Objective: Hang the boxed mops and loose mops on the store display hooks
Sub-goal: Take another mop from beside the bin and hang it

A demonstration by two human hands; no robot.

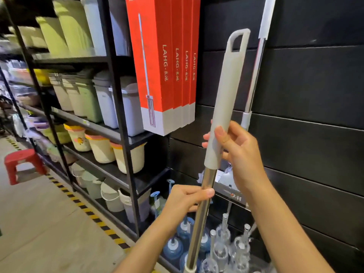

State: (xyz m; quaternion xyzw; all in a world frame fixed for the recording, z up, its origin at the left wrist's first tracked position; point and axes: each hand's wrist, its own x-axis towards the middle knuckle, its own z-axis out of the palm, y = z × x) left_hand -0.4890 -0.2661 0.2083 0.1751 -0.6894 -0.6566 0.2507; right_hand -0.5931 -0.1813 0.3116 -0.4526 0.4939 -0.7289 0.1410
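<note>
I hold a loose mop upright in front of the black slat wall. Its grey plastic grip (pixel 226 91) ends in a hanging loop at the top, and a shiny steel pole (pixel 199 219) runs down below it. My right hand (pixel 234 148) wraps the lower end of the grey grip. My left hand (pixel 187 198) pinches the steel pole just under the grip. Several red boxed mops (pixel 157 62) marked LAHG hang on the wall to the upper left. Another loose mop (pixel 256 66) hangs on the wall to the right, behind the held one. No hook is visible.
A black shelf rack (pixel 116 79) on the left carries bins, pails and buckets. Toilet brushes in blue and clear holders (pixel 216 247) stand on the floor below my hands. A red stool (pixel 21 164) sits on the aisle floor beside yellow-black tape.
</note>
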